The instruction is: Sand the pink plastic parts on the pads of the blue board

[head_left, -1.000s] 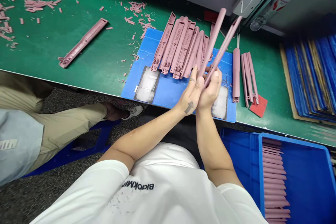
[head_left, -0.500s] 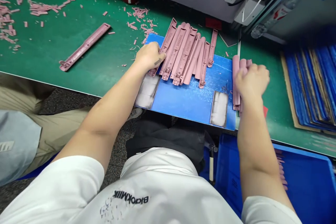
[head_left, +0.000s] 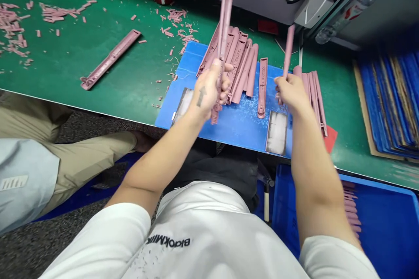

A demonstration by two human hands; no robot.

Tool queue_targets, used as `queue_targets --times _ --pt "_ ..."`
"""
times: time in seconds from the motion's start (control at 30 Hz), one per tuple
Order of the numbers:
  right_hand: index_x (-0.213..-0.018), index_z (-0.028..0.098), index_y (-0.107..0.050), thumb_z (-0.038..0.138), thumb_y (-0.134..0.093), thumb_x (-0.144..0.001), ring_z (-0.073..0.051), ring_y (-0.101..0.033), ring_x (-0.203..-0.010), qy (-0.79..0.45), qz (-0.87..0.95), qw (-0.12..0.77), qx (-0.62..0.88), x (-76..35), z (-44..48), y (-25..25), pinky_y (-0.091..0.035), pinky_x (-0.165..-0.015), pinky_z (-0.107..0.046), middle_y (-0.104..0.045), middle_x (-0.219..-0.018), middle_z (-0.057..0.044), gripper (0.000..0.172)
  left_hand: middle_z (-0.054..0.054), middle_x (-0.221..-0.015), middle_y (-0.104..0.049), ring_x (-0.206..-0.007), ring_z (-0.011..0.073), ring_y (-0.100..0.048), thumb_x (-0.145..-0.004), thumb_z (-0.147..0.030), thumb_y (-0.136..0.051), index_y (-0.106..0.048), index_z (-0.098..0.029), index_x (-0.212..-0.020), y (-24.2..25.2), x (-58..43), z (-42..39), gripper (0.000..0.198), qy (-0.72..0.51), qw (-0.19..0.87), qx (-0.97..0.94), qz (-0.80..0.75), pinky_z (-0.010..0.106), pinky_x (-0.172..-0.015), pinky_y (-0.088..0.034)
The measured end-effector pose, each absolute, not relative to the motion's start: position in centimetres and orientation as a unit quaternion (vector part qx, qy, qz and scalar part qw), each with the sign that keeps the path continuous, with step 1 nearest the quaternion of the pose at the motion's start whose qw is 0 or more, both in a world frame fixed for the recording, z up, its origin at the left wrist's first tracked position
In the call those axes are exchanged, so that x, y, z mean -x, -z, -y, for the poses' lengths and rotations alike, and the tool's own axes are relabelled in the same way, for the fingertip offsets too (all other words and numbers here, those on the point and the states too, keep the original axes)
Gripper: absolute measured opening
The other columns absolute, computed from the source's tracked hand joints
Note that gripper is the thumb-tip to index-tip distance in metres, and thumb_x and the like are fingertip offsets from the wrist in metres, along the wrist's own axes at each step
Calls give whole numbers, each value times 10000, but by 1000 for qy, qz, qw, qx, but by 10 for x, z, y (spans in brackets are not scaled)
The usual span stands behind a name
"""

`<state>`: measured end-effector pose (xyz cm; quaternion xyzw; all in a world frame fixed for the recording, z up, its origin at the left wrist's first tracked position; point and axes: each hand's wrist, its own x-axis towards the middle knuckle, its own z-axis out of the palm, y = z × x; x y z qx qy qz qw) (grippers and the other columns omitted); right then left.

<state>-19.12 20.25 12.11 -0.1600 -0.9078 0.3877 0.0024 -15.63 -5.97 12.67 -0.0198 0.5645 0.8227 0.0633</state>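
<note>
Well left of the left hand: lone pink strip lying slantwise on green table. Left hand closed round a raised pink shell, hollow face showing. Just beyond it, heaped pink parts on blue mat. Between hands, single pink piece. Right hand grips a slim pink length, tilted up. Just right of it, grouped pink lengths, then red card.

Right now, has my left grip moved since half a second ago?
Yes, rightward: judged by the blue mat, your left grip was over its left edge and is now further in, holding a pink part.
</note>
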Motion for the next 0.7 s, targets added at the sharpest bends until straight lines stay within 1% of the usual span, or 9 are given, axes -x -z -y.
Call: queue_targets --times 0.07,0.13,0.2,0.27,0.3,0.37,0.5,0.6,0.7 --pt "-1409 234 -694 701 -416 -1150 -280 -796 -803 -443 884 48 143 142 -176 -119 -725 -768 -498 -764 -1003 -97 602 39 -828 -660 -718 173 -662 -1164 -831 -414 -682 -213 -1006 -124 143 34 692 -838 62 6 -541 298 -621 -558" --pt "-1515 285 -640 834 -258 -1136 -296 -834 -976 -474 871 67 108 102 -143 -115 -731 -873 -489 -785 -1140 -111 769 82 -981 -748 -955 214 -772 -1202 -733 -442 -684 -207 -952 -121 129 13 630 -844 61 -22 -533 327 -799 -652" --pt "-1586 301 -610 855 -204 -1130 -317 -804 -1261 -485 867 90 63 78 -115 -109 -696 -1060 -499 -780 -1348 -133 824 97 -1127 -791 -1225 251 -780 -1224 -619 -474 -702 -212 -932 -118 116 -2 550 -837 60 -50 -542 377 -1042 -666" --pt "-1639 292 -588 813 -198 -1146 -317 -679 -1510 -482 868 115 35 68 -100 -105 -606 -1234 -507 -721 -1547 -140 816 82 -1190 -801 -1366 263 -742 -1227 -535 -502 -718 -225 -935 -114 107 -8 478 -826 47 -69 -557 400 -1197 -616" --pt "-1658 285 -577 794 -195 -1152 -313 -625 -1577 -479 869 121 32 67 -96 -103 -567 -1283 -508 -695 -1601 -140 813 75 -1202 -802 -1394 268 -732 -1225 -514 -517 -725 -231 -941 -112 104 -10 451 -821 37 -76 -565 407 -1237 -594" --pt "-1664 280 -567 797 -184 -1148 -315 -633 -1568 -483 867 112 44 67 -96 -101 -579 -1271 -506 -707 -1580 -144 825 76 -1198 -801 -1398 284 -735 -1219 -511 -539 -722 -235 -946 -109 101 -9 428 -821 24 -82 -564 434 -1257 -582" --pt "-1559 290 -609 881 -167 -1114 -334 -802 -1264 -527 843 75 75 68 -106 -102 -717 -1001 -497 -788 -1306 -140 861 93 -1173 -797 -1399 283 -744 -1248 -502 -465 -661 -222 -960 -111 103 -3 448 -838 65 -42 -540 451 -1218 -611" --pt "-1533 284 -622 883 -223 -1116 -329 -770 -1341 -518 847 102 55 65 -108 -104 -692 -1080 -493 -768 -1391 -137 831 101 -1225 -797 -1415 274 -732 -1245 -412 -488 -687 -214 -1020 -115 102 -4 359 -823 65 -48 -563 421 -1233 -597" --pt "-1606 296 -584 817 -127 -1140 -315 -709 -1453 -494 861 110 47 62 -98 -100 -635 -1181 -492 -726 -1516 -135 836 97 -1394 -772 -1578 267 -620 -1243 -414 -455 -746 -237 -1156 -115 98 -10 351 -817 46 -38 -574 412 -1349 -501"
